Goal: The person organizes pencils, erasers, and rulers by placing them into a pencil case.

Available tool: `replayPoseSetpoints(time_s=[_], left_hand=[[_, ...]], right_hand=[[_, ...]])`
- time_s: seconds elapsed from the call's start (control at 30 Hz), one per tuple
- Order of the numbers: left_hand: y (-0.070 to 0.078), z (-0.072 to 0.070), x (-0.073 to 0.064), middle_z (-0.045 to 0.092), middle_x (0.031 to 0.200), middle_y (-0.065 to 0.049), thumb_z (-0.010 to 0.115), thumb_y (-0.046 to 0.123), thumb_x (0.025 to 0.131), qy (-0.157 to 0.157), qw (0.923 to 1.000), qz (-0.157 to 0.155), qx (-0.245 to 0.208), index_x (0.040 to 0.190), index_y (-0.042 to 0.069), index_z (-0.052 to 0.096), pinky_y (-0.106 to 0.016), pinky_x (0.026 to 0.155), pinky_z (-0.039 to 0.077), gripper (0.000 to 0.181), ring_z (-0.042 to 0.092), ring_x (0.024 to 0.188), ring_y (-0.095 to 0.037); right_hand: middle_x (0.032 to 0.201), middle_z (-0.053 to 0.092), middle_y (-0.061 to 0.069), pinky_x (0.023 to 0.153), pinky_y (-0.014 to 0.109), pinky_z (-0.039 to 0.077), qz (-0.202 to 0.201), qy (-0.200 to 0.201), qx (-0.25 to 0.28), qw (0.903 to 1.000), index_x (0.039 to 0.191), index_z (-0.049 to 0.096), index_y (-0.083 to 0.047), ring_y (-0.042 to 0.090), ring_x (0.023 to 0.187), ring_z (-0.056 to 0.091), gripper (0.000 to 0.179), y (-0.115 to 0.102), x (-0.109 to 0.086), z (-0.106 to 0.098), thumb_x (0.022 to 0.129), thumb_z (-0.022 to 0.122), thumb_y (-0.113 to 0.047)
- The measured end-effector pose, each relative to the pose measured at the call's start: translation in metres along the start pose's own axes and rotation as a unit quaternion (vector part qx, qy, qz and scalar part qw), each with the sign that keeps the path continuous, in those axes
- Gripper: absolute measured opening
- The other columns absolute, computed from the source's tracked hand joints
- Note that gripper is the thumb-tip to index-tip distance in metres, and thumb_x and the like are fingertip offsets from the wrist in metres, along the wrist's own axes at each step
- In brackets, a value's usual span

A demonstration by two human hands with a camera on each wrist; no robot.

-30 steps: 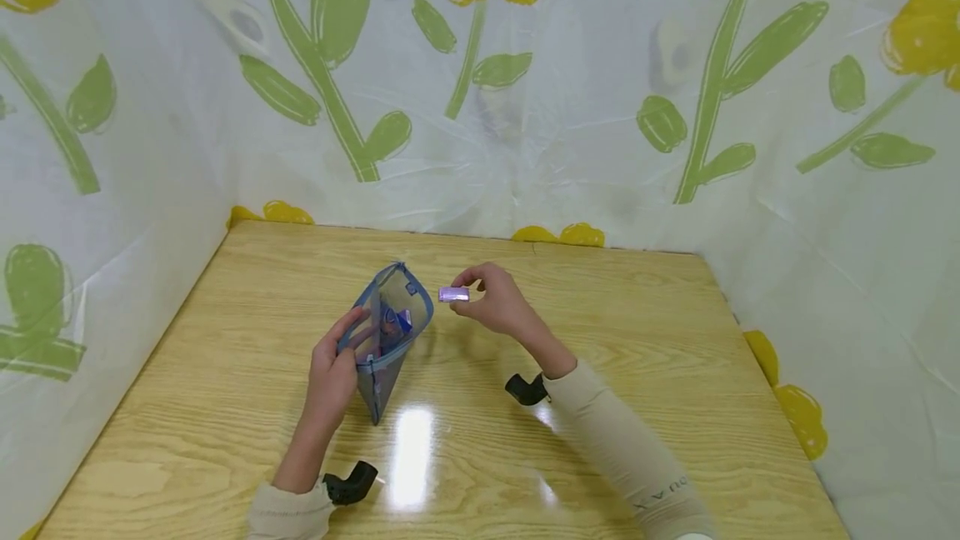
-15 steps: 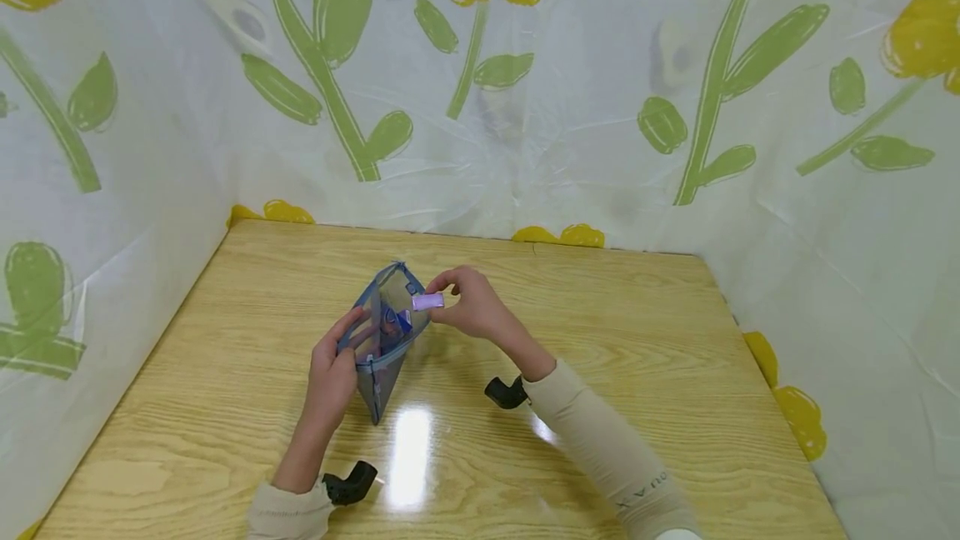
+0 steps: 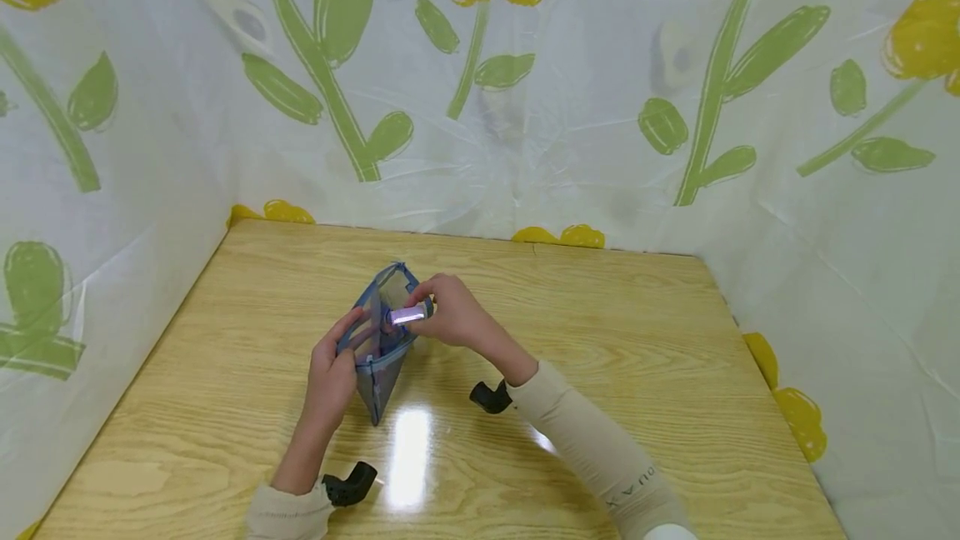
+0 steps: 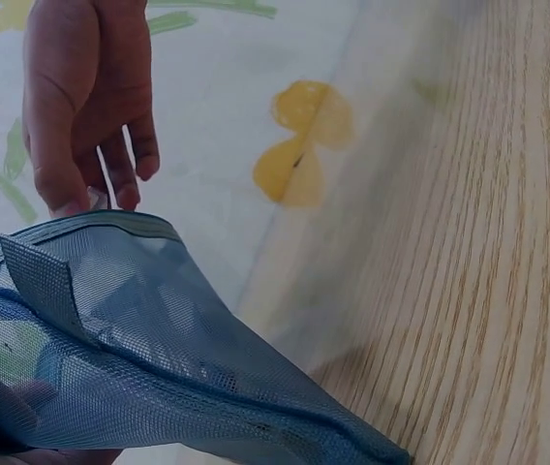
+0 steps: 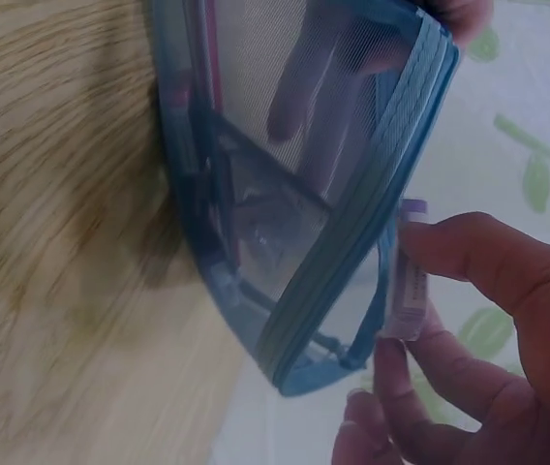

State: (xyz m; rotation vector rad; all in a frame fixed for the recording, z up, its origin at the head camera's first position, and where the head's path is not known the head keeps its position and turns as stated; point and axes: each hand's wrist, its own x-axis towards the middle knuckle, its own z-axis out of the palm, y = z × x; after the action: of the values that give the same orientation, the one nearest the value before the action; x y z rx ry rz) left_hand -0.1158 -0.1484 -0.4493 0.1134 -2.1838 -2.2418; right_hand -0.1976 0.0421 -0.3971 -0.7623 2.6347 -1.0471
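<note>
A blue mesh zipper pouch [image 3: 381, 386] stands tilted on the table with its mouth spread wide. My left hand [image 3: 332, 375] grips the near left rim, and some of its fingers show through the mesh in the right wrist view. Between thumb and fingers, my right hand [image 3: 457, 319] pinches a small shiny purple rectangular block [image 3: 407, 315] at the pouch's mouth. The right wrist view shows this block [image 5: 411, 291] upright beside the zipper edge [image 5: 352, 223]. Several things inside the pouch are blurred by the mesh, among them a thin pink strip [image 5: 212, 58].
The pouch rests on a wood-grain table [image 3: 615, 340] with a bright light reflection near its front. Flower-printed white sheeting [image 3: 570, 148] hangs along the back and both sides. Each wrist wears a black mount, one near the left sleeve [image 3: 288, 511].
My right hand has moved left and slightly toward me, carrying the purple block from beside the pouch into its mouth. My left hand and the pouch have stayed in place.
</note>
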Motion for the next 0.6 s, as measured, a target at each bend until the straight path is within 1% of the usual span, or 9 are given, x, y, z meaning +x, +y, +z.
replayPoseSetpoints(time_s=[0.1, 0.2, 0.23, 0.27, 0.33, 0.37, 0.47, 0.53, 0.6], left_hand=[[0.0, -0.001, -0.001, 0.041, 0.155, -0.021, 0.02, -0.011, 0.096, -0.001, 1.0, 0.003, -0.002, 0.155, -0.004, 0.034, -0.017, 0.097, 0.053, 0.061, 0.048, 0.139, -0.039], [-0.001, -0.001, 0.0, 0.042, 0.154, -0.022, 0.021, -0.012, 0.095, 0.001, 1.0, 0.009, -0.002, 0.154, -0.005, 0.034, -0.015, 0.096, 0.053, 0.061, 0.048, 0.139, -0.04], [-0.001, 0.0, 0.0, 0.042, 0.154, -0.022, 0.021, -0.012, 0.095, 0.001, 0.9999, 0.01, 0.001, 0.154, -0.005, 0.035, -0.014, 0.095, 0.053, 0.061, 0.048, 0.139, -0.041], [-0.001, 0.0, 0.0, 0.043, 0.154, -0.023, 0.021, -0.012, 0.095, 0.002, 0.9999, 0.012, 0.003, 0.154, -0.005, 0.035, -0.013, 0.095, 0.053, 0.061, 0.048, 0.138, -0.041], [-0.001, 0.0, 0.0, 0.043, 0.154, -0.022, 0.021, -0.012, 0.095, 0.004, 0.9999, 0.012, 0.006, 0.153, -0.005, 0.036, -0.013, 0.094, 0.053, 0.061, 0.049, 0.138, -0.041], [-0.001, 0.0, 0.0, 0.043, 0.154, -0.022, 0.021, -0.012, 0.095, 0.004, 0.9999, 0.011, 0.006, 0.153, -0.005, 0.036, -0.013, 0.094, 0.053, 0.061, 0.049, 0.138, -0.041], [0.0, -0.001, -0.001, 0.043, 0.154, -0.021, 0.02, -0.012, 0.095, 0.005, 0.9999, 0.008, 0.006, 0.154, -0.004, 0.036, -0.012, 0.095, 0.052, 0.061, 0.048, 0.138, -0.041], [0.0, -0.002, -0.001, 0.043, 0.154, -0.021, 0.02, -0.012, 0.095, 0.009, 0.9999, 0.007, 0.004, 0.154, -0.004, 0.036, -0.012, 0.095, 0.052, 0.062, 0.048, 0.138, -0.041], [0.0, -0.002, -0.001, 0.042, 0.154, -0.021, 0.02, -0.012, 0.095, 0.013, 0.9999, 0.011, 0.001, 0.154, -0.005, 0.035, -0.012, 0.095, 0.052, 0.062, 0.047, 0.138, -0.042]], right_hand=[[0.106, 0.073, 0.006, 0.088, 0.028, 0.052, -0.003, -0.019, -0.019, 0.9996, 0.096, 0.078, -0.009, 0.027, 0.105, 0.063, 0.012, -0.007, 0.002, 0.003, 0.085, 0.08, -0.013], [0.093, 0.074, 0.004, 0.075, 0.024, 0.048, -0.003, -0.039, -0.023, 0.999, 0.093, 0.078, -0.009, 0.025, 0.088, 0.062, 0.008, -0.012, 0.003, 0.004, 0.086, 0.079, -0.014], [0.09, 0.073, 0.003, 0.073, 0.023, 0.047, -0.003, -0.044, -0.02, 0.9988, 0.092, 0.078, -0.009, 0.024, 0.084, 0.061, 0.007, -0.013, 0.004, 0.005, 0.087, 0.078, -0.014], [0.09, 0.073, 0.003, 0.073, 0.023, 0.048, -0.004, -0.048, -0.019, 0.9987, 0.093, 0.078, -0.009, 0.024, 0.084, 0.062, 0.007, -0.013, 0.004, 0.005, 0.087, 0.077, -0.014], [0.092, 0.074, 0.003, 0.077, 0.024, 0.051, -0.009, -0.051, -0.011, 0.9986, 0.096, 0.078, -0.009, 0.023, 0.087, 0.064, 0.009, -0.013, 0.003, 0.005, 0.088, 0.076, -0.013], [0.097, 0.074, 0.002, 0.084, 0.027, 0.053, -0.013, -0.051, -0.004, 0.9986, 0.097, 0.078, -0.008, 0.024, 0.093, 0.065, 0.01, -0.012, 0.003, 0.005, 0.089, 0.075, -0.013], [0.106, 0.073, 0.008, 0.097, 0.04, 0.053, -0.028, -0.04, 0.031, 0.9983, 0.103, 0.077, -0.004, 0.03, 0.107, 0.064, 0.014, -0.006, 0.0, 0.004, 0.091, 0.072, -0.011], [0.11, 0.071, 0.011, 0.099, 0.047, 0.052, -0.038, -0.027, 0.058, 0.9972, 0.106, 0.075, -0.002, 0.033, 0.109, 0.061, 0.016, 0.0, -0.002, 0.004, 0.093, 0.07, -0.01], [0.113, 0.069, 0.012, 0.098, 0.051, 0.051, -0.046, -0.005, 0.078, 0.9959, 0.109, 0.074, -0.001, 0.034, 0.109, 0.059, 0.017, 0.005, -0.005, 0.003, 0.095, 0.068, -0.009]])
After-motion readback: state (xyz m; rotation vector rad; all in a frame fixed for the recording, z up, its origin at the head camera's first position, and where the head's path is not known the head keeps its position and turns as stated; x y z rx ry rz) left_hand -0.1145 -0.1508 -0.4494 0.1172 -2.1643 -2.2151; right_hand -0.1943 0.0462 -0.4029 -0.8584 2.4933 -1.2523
